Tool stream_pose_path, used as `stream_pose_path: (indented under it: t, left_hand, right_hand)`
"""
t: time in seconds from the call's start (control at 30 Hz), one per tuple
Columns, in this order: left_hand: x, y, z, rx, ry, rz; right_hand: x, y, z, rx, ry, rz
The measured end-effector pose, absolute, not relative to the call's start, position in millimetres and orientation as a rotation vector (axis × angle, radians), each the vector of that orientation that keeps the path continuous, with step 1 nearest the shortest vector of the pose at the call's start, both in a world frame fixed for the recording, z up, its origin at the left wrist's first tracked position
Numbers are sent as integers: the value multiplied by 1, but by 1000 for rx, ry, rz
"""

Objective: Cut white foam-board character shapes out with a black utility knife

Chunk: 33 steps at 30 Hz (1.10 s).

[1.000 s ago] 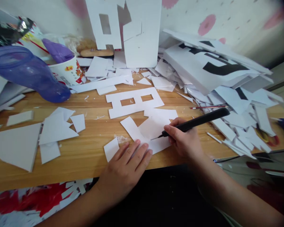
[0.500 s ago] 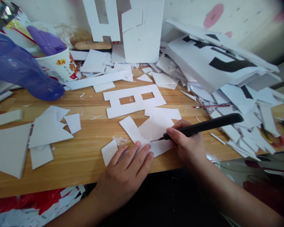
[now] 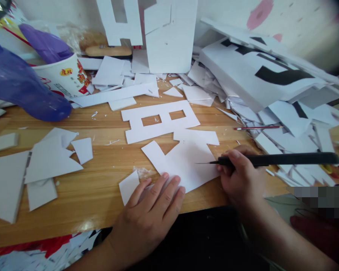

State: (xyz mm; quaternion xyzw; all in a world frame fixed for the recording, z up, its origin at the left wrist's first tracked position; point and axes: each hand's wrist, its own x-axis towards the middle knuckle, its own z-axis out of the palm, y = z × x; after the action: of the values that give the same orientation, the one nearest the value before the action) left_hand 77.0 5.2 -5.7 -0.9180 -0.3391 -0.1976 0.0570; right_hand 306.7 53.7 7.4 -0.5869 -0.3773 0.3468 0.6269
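An irregular white board piece [image 3: 190,162] lies near the table's front edge. My left hand [image 3: 152,212] rests with its fingers spread on the lower left part of that piece. In my right hand [image 3: 243,175] is a black pen-like tool [image 3: 285,159] with a thin pointed tip. The tip points left over the right half of the board; whether it touches is unclear. Just behind lies a white piece with two rectangular openings [image 3: 164,130]. A small white offcut [image 3: 129,187] sits left of my left fingers.
White offcuts [image 3: 52,156] lie on the wooden table [image 3: 101,195] at left. A paper cup [image 3: 63,77] and a blue-purple object [image 3: 31,88] stand behind them. Scraps, a red pencil [image 3: 258,128] and scissors [image 3: 335,171] are at right. White boards [image 3: 172,49] stand at the back.
My right hand has moved right, and the tool's tip has come away from beside my left fingers. The tool lies flatter. My left hand stays on the board; the view has shifted slightly.
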Motion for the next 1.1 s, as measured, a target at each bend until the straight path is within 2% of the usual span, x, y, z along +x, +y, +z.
stream_pose_path:
  t: [0.23, 0.73, 1.1]
  left_hand:
    - [79, 6, -5, -2783, -1075, -599]
    - [77, 5, -7, -2809, -1039, -605]
    - [77, 5, -6, -2770, -1031, -696]
  right_hand:
    - [320, 53, 3, -1288, -860, 688]
    - [316, 51, 5, -1249, -771, 698]
    - [333, 60, 11, -1038, -595, 904]
